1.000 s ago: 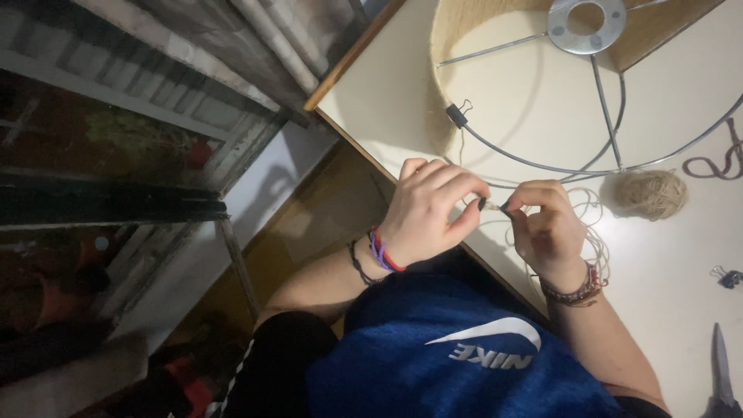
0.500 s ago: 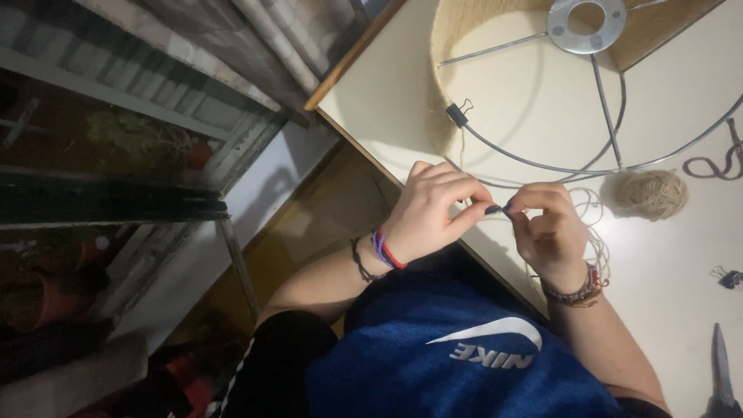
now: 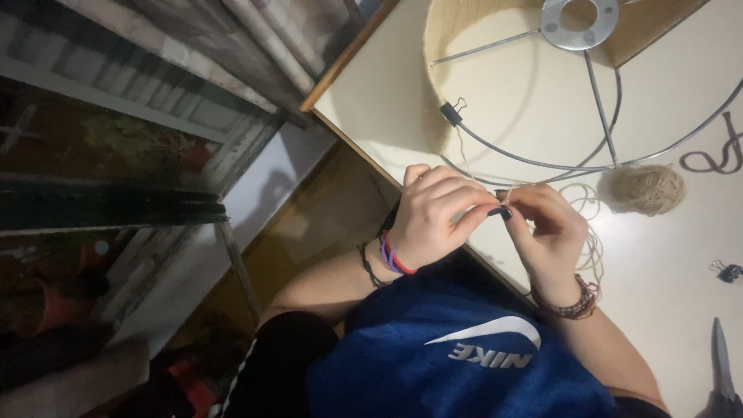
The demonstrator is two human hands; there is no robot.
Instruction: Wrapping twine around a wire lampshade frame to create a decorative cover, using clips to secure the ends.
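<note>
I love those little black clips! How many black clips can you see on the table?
2. One binder clip grips the wire lampshade frame at its left edge. The other black clip lies loose on the table at the far right. More may be hidden outside the picture.

Table was cream with brown edge. Twine ball was tan. Lampshade frame was grey metal. Binder clip was black. Shirt was blue. Wristbands were red, purple.
</note>
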